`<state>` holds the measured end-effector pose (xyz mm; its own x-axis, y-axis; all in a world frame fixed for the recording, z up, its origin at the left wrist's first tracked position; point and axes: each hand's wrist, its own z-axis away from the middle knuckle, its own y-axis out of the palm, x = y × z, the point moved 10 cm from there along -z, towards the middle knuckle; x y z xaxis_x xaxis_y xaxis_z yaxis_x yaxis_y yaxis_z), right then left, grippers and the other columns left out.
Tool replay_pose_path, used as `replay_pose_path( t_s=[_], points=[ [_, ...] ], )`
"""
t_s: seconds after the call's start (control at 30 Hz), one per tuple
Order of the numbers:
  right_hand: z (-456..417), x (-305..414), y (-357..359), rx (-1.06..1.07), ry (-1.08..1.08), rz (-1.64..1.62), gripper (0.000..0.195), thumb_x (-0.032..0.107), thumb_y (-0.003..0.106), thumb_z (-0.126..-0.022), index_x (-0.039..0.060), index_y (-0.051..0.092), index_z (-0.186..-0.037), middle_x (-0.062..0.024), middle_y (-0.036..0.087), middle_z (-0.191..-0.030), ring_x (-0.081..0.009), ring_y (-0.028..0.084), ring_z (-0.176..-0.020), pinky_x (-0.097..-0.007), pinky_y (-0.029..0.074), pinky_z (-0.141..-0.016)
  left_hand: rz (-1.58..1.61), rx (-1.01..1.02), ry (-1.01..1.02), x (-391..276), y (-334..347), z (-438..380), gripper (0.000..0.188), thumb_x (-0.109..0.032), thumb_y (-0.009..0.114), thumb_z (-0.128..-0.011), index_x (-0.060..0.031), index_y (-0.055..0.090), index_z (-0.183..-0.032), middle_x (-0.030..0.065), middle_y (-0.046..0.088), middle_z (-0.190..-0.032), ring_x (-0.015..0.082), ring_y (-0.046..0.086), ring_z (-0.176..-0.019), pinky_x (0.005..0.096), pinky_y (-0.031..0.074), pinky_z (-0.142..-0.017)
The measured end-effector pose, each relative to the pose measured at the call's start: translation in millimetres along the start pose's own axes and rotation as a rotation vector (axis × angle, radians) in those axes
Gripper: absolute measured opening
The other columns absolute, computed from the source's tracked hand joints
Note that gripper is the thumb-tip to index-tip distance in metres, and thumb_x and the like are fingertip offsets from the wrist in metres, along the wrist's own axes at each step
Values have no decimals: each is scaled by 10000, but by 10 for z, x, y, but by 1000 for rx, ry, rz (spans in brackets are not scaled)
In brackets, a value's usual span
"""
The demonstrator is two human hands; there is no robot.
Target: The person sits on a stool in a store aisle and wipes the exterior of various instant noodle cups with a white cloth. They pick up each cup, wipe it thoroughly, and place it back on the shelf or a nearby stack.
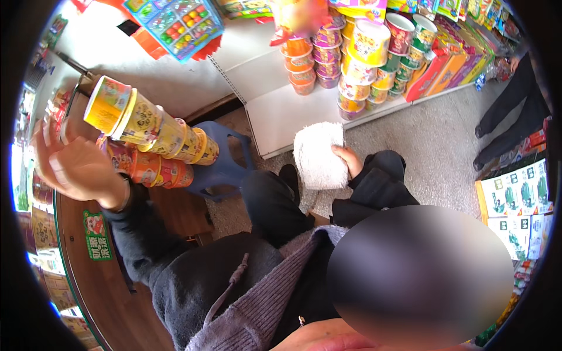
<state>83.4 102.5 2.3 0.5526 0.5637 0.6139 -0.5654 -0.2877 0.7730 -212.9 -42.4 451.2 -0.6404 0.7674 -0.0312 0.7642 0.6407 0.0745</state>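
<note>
My left hand (77, 164) is raised at the left with fingers spread, somewhat blurred and holding nothing. Just beside it, a leaning stack of yellow instant noodle tubs (164, 131) and a shorter stack of orange ones (162, 172) stand over a blue plastic stool (239, 164). In my right hand (349, 161) is a folded white fluffy cloth (319, 155), gripped at its right edge in front of the shelf. Beyond the cloth, more stacked tubs (354, 74) stand on the white shelf (285, 118); orange and purple stacks are to their left.
A brown wooden counter (94, 298) with a green sticker runs down the left. Colourful boxes (443, 66) stand along the shelf. At the right are another person's dark-trousered legs (509, 105) and white printed cartons (518, 188). A packet of coloured balls (180, 28) hangs at the top.
</note>
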Motion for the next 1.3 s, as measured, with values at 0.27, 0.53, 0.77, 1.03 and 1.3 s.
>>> replay_pose_path(
  t_s=[0.27,0.53,0.77,1.03,1.3],
  points=[
    [326,-39,-624,-138,-58,-162,436,181,477,-880,-68,427,-1234,-190,561,-1141,-258,584,-1018,-380,468,-879,105,588,-467,839,2084,2079,255,-22,607,-794,-14,578,-1047,78,608,-978,149,568,-849,267,460,-745],
    [367,126,-844,-172,-182,-119,323,155,521,-868,-40,515,-1126,-124,614,-1008,-195,607,-898,-324,487,-753,219,105,-1679,2582,2751,4018,622,-379,608,-819,-151,314,-1318,93,354,-1320,298,450,-1089,445,422,-845],
    [421,251,-749,-142,-212,-215,396,105,541,-856,-21,443,-1218,-115,571,-1100,-204,574,-979,-332,474,-837,347,278,-1637,3537,3304,4208,635,-437,486,-857,-227,194,-1381,64,137,-1450,397,323,-1220,585,346,-912],
    [398,318,-835,-193,-204,-254,431,122,537,-867,-30,405,-1248,-130,552,-1135,-222,561,-1013,-346,473,-855,236,619,-1476,4043,3670,4102,628,-377,526,-821,-199,234,-1348,74,206,-1390,368,361,-1185,551,368,-902],
    [376,307,-841,-195,-192,-260,412,110,530,-870,-33,419,-1240,-137,553,-1138,-227,567,-1010,-345,480,-848,167,789,-1347,4081,3797,4070,622,-317,565,-785,-171,274,-1315,83,275,-1330,339,398,-1149,516,390,-892]
  ],
)
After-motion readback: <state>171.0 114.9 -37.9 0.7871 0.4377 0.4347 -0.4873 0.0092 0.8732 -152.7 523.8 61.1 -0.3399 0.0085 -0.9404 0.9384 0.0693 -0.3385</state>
